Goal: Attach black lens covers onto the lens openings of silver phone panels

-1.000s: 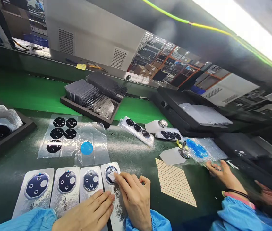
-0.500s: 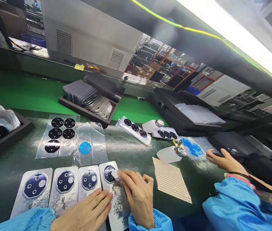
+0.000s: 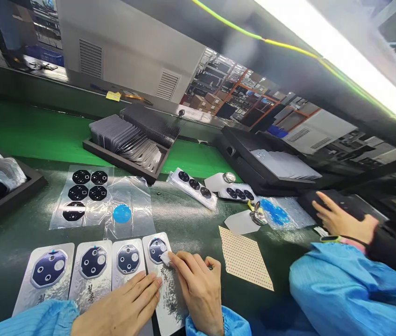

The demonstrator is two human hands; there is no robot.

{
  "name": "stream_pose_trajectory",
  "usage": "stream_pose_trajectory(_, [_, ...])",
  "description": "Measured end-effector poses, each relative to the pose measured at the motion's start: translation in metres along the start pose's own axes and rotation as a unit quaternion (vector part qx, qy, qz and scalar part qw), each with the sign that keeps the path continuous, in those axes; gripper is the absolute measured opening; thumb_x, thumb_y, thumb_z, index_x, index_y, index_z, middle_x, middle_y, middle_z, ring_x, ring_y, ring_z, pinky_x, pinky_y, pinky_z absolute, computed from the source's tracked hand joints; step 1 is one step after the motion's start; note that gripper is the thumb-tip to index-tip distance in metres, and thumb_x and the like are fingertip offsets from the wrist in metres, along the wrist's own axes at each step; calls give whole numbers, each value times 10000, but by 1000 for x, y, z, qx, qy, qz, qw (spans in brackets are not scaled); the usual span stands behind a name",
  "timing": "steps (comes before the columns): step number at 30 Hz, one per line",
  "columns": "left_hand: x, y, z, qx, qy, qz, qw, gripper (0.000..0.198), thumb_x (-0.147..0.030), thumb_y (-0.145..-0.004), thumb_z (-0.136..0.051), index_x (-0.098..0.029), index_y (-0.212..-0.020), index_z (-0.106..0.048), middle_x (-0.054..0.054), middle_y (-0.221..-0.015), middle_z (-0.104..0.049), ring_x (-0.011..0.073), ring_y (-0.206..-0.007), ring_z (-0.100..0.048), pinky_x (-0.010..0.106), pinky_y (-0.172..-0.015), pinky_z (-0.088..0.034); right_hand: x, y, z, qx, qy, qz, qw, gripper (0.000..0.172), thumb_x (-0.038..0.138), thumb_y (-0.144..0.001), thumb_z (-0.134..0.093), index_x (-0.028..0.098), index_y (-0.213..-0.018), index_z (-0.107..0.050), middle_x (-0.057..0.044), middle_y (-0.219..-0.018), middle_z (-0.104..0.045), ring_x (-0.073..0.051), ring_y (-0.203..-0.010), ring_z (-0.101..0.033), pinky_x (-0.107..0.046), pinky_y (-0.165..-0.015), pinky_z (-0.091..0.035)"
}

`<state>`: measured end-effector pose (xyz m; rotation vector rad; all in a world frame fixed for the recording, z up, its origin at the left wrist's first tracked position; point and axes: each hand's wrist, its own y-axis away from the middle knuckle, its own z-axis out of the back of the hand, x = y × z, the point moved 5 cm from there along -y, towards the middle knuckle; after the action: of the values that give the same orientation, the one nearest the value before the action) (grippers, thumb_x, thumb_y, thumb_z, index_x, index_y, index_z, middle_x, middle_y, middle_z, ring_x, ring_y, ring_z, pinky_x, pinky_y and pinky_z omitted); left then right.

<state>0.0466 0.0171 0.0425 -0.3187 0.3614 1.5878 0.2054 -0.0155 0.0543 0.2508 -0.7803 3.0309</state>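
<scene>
In front of me several silvery phone back panels stand in a row, each with a dark octagonal camera area. My right hand [image 3: 198,285] pinches a small white wipe [image 3: 165,258] against the lower right edge of the octagon on the rightmost panel [image 3: 172,303]. Fingers stretched out, my left hand [image 3: 121,303] lies flat over the third panel [image 3: 128,276], its fingertips reaching the left edge of the rightmost one. Two further panels, the second [image 3: 91,284] and the leftmost [image 3: 48,275], lie to the left, partly behind my blue sleeve.
A clear film sheet [image 3: 93,213] with black octagonal stickers lies beyond the panels. White pump bottles [image 3: 242,221] and a dotted beige sheet [image 3: 247,259] lie to the right. A black tray [image 3: 121,158] of panels stands behind. A co-worker's hand [image 3: 345,224] is at far right.
The wipe stays at the octagon's lower right edge, barely shifted. My left hand stays on the panels. The co-worker's hand has moved onto a black object, fingers spread.
</scene>
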Motion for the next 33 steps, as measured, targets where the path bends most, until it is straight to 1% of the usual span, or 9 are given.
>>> stream_pose_trajectory(2, [-1,-1,1,1,5,4,1000,664,-400,-952,-542,-41,-1467,-324,190,-1527,-298,309,-1418,-314,438,-1177,-308,0,0,0,-3,3,5,1000,292,177,-1030,-381,227,-1073,-666,-18,-887,-721,-138,-683,-572,-368,-738,-266])
stream_pose_trajectory(6, [-1,-2,0,25,-3,17,1000,699,-313,-888,-653,-34,-1452,-349,192,-1523,-299,319,-1412,-321,444,-1171,-318,0,1,0,-14,5,16,1000,288,195,-1033,-383,224,-1075,-667,-15,-881,-724,-138,-686,-572,-368,-727,-265])
stream_pose_trajectory(10, [0,-2,-4,24,5,14,1000,698,-346,-900,-631,-40,-1457,-342,188,-1532,-279,313,-1422,-299,444,-1181,-297,0,3,-1,-5,12,9,1000,293,198,-1035,-380,226,-1087,-667,-27,-904,-727,-138,-694,-577,-371,-735,-269])
stream_pose_trajectory(16, [1,0,-4,-3,3,7,1000,693,-343,-914,-612,-42,-1468,-323,194,-1532,-286,314,-1422,-304,449,-1184,-291,0,2,-1,-8,16,11,1000,291,192,-1030,-389,230,-1082,-673,-18,-891,-724,-140,-696,-587,-368,-733,-277])
stream_pose_trajectory(20, [0,-1,-3,21,-14,3,1000,706,-370,-920,-601,-24,-1466,-318,216,-1522,-289,338,-1411,-315,461,-1167,-320,-2,2,-2,-6,8,4,1000,282,197,-1028,-399,231,-1092,-671,-15,-901,-722,-139,-698,-586,-370,-739,-278])
stream_pose_trajectory(24, [-1,-2,4,16,6,5,1000,670,-378,-952,-545,-43,-1477,-300,199,-1529,-272,322,-1417,-305,451,-1168,-318,-2,4,-3,-10,0,-7,1000,275,204,-1026,-407,236,-1097,-671,-13,-893,-721,-140,-693,-577,-372,-739,-271])
stream_pose_trajectory(27, [-1,-3,5,31,2,14,999,681,-313,-908,-624,-39,-1461,-336,202,-1514,-301,325,-1404,-333,447,-1163,-328,-2,5,-4,-10,-3,-11,1000,276,204,-1024,-411,238,-1097,-675,-15,-890,-720,-142,-697,-580,-370,-741,-273])
stream_pose_trajectory(30, [-1,-2,5,6,-3,7,1000,685,-288,-893,-646,-47,-1460,-345,198,-1510,-323,316,-1403,-343,434,-1171,-318,-5,4,-4,-19,-18,-20,999,283,207,-1021,-410,244,-1069,-687,-9,-871,-715,-140,-693,-590,-359,-730,-281])
stream_pose_trajectory(33, [0,0,1,-20,-17,-4,1000,667,-311,-920,-607,-50,-1468,-329,197,-1515,-325,308,-1407,-342,425,-1175,-311,-19,5,-4,-46,-51,-53,996,279,243,-1018,-419,252,-1021,-698,-6,-879,-717,-143,-722,-618,-345,-724,-291])
